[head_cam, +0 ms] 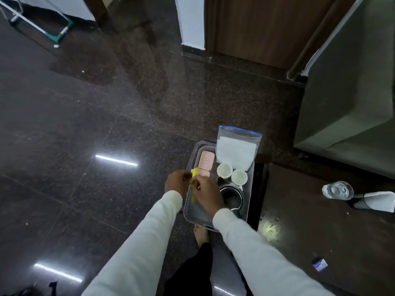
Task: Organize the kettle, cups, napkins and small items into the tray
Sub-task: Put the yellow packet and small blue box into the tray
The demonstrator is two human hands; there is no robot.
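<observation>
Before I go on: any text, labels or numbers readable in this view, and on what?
Nothing is legible.
Pink packet in the tray: small red mark, too blurred to read.
Small packet on the dark counter: blue print, too small to read.
Yellow sachets at the hands: no readable print.

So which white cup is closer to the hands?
The left cup, beside the pink packets. The other cup sits farther right in the tray, away from the right hand.
</observation>
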